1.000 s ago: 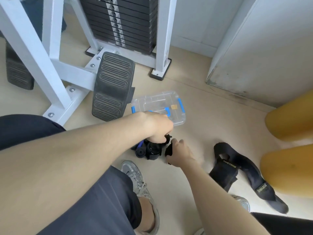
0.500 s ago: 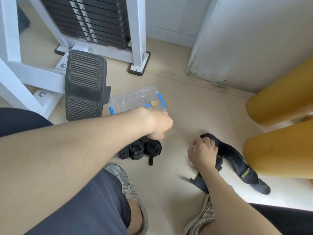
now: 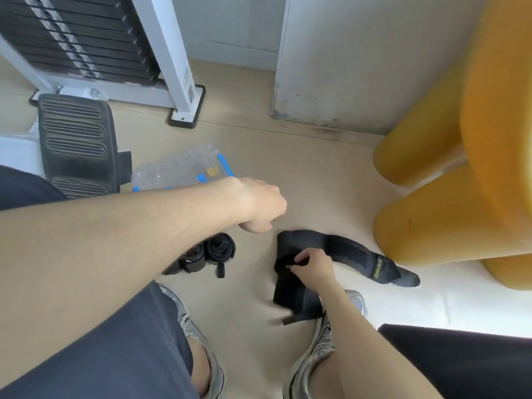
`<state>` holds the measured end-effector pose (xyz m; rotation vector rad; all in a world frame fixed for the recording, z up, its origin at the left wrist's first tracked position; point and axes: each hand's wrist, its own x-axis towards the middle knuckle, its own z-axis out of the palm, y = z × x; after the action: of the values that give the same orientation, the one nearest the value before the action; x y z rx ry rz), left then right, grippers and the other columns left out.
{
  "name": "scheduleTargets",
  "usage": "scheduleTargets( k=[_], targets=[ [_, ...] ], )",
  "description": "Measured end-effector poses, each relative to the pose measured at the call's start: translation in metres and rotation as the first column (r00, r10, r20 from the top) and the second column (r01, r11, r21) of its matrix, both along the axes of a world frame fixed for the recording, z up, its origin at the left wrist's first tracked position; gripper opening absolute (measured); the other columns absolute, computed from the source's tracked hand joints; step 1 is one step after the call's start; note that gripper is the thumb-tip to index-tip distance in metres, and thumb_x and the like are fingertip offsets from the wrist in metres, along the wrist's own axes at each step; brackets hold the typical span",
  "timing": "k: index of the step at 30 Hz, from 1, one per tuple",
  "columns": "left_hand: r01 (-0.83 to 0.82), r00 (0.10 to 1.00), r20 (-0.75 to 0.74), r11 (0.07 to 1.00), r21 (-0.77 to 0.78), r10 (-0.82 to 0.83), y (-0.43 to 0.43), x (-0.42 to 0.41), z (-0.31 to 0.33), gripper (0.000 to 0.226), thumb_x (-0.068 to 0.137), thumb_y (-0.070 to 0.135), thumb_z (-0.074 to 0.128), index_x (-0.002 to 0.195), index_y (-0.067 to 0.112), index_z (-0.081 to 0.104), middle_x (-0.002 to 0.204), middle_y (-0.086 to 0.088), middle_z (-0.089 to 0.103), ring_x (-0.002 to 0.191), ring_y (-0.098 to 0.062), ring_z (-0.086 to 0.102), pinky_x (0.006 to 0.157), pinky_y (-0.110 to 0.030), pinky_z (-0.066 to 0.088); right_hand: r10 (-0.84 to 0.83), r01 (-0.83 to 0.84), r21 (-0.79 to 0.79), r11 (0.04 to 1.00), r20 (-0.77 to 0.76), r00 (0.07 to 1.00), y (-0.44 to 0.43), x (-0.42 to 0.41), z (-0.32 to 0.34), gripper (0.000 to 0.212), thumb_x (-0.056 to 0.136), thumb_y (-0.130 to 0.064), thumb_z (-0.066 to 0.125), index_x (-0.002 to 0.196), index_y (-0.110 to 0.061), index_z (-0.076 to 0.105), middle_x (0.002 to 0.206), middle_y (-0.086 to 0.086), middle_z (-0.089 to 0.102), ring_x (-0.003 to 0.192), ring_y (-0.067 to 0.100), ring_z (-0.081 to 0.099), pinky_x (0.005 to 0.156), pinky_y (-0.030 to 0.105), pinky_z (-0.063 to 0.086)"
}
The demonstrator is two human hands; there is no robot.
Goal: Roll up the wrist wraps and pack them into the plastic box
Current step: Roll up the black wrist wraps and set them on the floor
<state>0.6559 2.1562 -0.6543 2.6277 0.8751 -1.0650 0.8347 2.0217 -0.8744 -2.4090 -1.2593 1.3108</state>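
A clear plastic box (image 3: 178, 171) with blue latches lies on the floor, partly hidden behind my left forearm. Several rolled black wrist wraps (image 3: 210, 253) sit together on the floor below that arm. An unrolled black wrist wrap (image 3: 351, 251) with yellow lettering lies bent on the floor to the right. My right hand (image 3: 312, 264) pinches this wrap near its fold. My left hand (image 3: 260, 208) hovers above the floor between the rolls and the loose wrap, fingers curled under, holding nothing that I can see.
A white weight machine frame (image 3: 178, 67) with a black weight stack and a ribbed black foot pad (image 3: 76, 142) stands at the back left. Yellow padded rollers (image 3: 449, 197) fill the right side. A white wall corner (image 3: 331, 82) is behind. My shoes and knees are at the bottom.
My left hand has left the rolled wraps and moved right. My right hand has shifted from the rolls to the loose wrap and taken hold of it. The view has swung right.
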Motion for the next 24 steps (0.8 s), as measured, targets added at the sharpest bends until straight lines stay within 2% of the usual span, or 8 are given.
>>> scheduleTargets(
  k=[3, 8, 11, 14, 17, 19, 21, 24],
  targets=[
    [0.007, 0.999, -0.042, 1.000, -0.009, -0.007, 0.001, 0.002, -0.005, 0.030, 0.107, 0.023, 0.053, 0.133, 0.016, 0.068, 0.131, -0.011, 0.066, 0.115, -0.038, 0.068, 0.091, -0.044, 0.059, -0.340, 0.338, -0.060, 0.939, -0.299, 0.892, -0.004, -0.010, 0.000, 0.008, 0.089, -0.010, 0.079, 0.093, -0.017, 0.078, 0.107, 0.006, 0.074, 0.100, 0.022, 0.067, 0.071, 0.026, 0.053],
    [0.007, 0.996, -0.090, 1.000, -0.021, -0.009, 0.007, -0.003, -0.009, 0.038, 0.105, 0.019, 0.055, 0.142, 0.022, 0.063, 0.136, -0.009, 0.063, 0.113, -0.037, 0.067, 0.086, -0.042, 0.057, -0.570, 0.537, -0.264, 0.801, -0.611, 0.550, 0.010, -0.014, 0.026, 0.022, 0.079, -0.011, 0.073, 0.099, -0.006, 0.081, 0.106, 0.013, 0.077, 0.109, 0.033, 0.069, 0.101, 0.046, 0.056],
    [-0.031, 0.996, -0.083, 0.998, -0.060, 0.026, 0.008, -0.006, -0.009, 0.051, 0.104, 0.030, 0.063, 0.154, 0.028, 0.052, 0.139, -0.006, 0.058, 0.101, -0.030, 0.056, 0.078, -0.037, 0.047, -0.462, 0.440, -0.235, 0.867, -0.708, 0.533, 0.031, -0.014, 0.059, 0.028, 0.068, -0.017, 0.073, 0.092, -0.014, 0.087, 0.103, 0.012, 0.081, 0.099, 0.030, 0.075, 0.097, 0.043, 0.062],
    [-0.115, 0.993, -0.043, 0.979, -0.166, 0.109, 0.008, -0.011, -0.009, 0.076, 0.095, 0.046, 0.079, 0.159, 0.029, 0.042, 0.144, -0.007, 0.053, 0.118, -0.028, 0.059, 0.087, -0.035, 0.047, -0.255, 0.263, -0.118, 0.958, -0.773, 0.581, 0.052, -0.017, 0.098, 0.035, 0.066, -0.015, 0.071, 0.099, -0.014, 0.082, 0.100, 0.009, 0.079, 0.091, 0.025, 0.074, 0.087, 0.035, 0.061],
    [-0.192, 0.969, 0.091, 0.935, -0.297, 0.228, 0.008, -0.016, 0.000, 0.058, 0.084, 0.050, 0.088, 0.128, 0.031, 0.055, 0.119, 0.007, 0.066, 0.111, -0.022, 0.063, 0.087, -0.033, 0.053, -0.130, 0.224, -0.024, 0.974, -0.874, 0.469, 0.064, -0.017, 0.130, 0.026, 0.073, -0.010, 0.077, 0.097, -0.012, 0.068, 0.092, 0.010, 0.072, 0.082, 0.027, 0.070, 0.080, 0.035, 0.059],
    [-0.236, 0.937, 0.156, 0.898, -0.372, 0.311, 0.009, -0.019, 0.008, 0.031, 0.091, 0.038, 0.083, 0.111, 0.029, 0.060, 0.102, 0.010, 0.069, 0.095, -0.017, 0.066, 0.074, -0.025, 0.048, -0.084, 0.269, 0.032, 0.963, -0.909, 0.408, 0.066, -0.016, 0.143, 0.032, 0.077, -0.011, 0.084, 0.100, -0.011, 0.061, 0.091, 0.012, 0.069, 0.079, 0.027, 0.070, 0.074, 0.034, 0.059],
    [-0.301, 0.899, 0.161, 0.842, -0.447, 0.407, 0.006, -0.020, 0.016, 0.012, 0.103, 0.019, 0.064, 0.115, 0.018, 0.064, 0.104, 0.003, 0.078, 0.094, -0.020, 0.071, 0.076, -0.026, 0.052, -0.070, 0.277, 0.053, 0.959, -0.907, 0.414, 0.064, -0.013, 0.146, 0.045, 0.080, -0.023, 0.090, 0.108, -0.006, 0.060, 0.101, 0.020, 0.067, 0.087, 0.031, 0.069, 0.079, 0.038, 0.057],
    [-0.374, 0.865, 0.124, 0.791, -0.485, 0.485, -0.003, -0.025, 0.028, 0.038, 0.099, 0.000, 0.036, 0.119, 0.013, 0.066, 0.101, -0.002, 0.083, 0.098, -0.022, 0.079, 0.089, -0.036, 0.059, 0.014, 0.047, 0.039, 0.998, -0.891, 0.454, 0.048, -0.009, 0.133, 0.067, 0.091, -0.047, 0.082, 0.130, 0.005, 0.063, 0.121, 0.022, 0.069, 0.111, 0.037, 0.070, 0.095, 0.044, 0.056]
  ],
)
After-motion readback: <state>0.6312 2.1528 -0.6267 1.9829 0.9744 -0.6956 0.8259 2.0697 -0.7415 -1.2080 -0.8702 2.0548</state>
